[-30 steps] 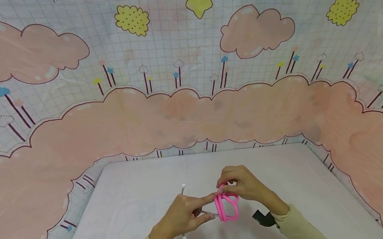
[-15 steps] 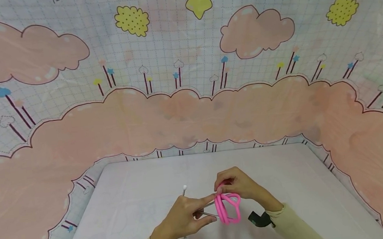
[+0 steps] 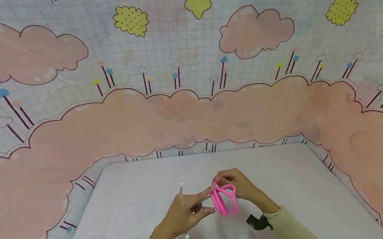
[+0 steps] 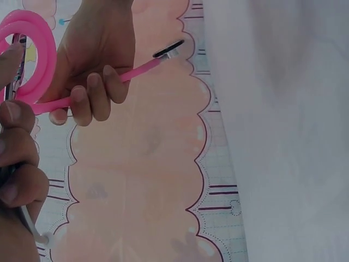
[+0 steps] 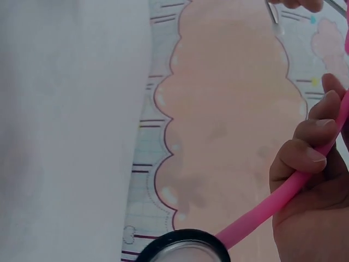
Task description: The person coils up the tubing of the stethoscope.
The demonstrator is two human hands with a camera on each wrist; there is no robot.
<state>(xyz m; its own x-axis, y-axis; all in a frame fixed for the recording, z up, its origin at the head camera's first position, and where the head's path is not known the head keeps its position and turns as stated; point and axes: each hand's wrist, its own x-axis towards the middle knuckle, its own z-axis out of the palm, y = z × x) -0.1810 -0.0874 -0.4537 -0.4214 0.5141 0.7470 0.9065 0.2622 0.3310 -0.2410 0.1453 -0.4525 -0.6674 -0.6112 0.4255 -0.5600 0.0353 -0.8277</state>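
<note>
A stethoscope with pink tubing (image 3: 218,204) is held up above the white table, its tubing looped in a coil round the metal ear tubes. My left hand (image 3: 182,213) grips the ear tubes, with index finger and thumb reaching to the coil. White ear tips (image 3: 187,235) stick out on both sides of that hand. My right hand (image 3: 236,184) touches the coil's far side. In the right wrist view its fingers (image 5: 311,131) curl round the free length of tubing. The black-rimmed chest piece (image 5: 185,252) hangs from that end; the hand hides it in the head view.
A white tabletop (image 3: 142,180) lies beneath both hands. Behind it and around its sides hangs a cloth (image 3: 191,115) printed with clouds and stars. Black wrist cameras (image 3: 258,222) sit at both cuffs.
The pink coil has shifted slightly up and to the left. My right hand has moved left and a little down, now farther behind the coil. My left hand keeps its grip.
</note>
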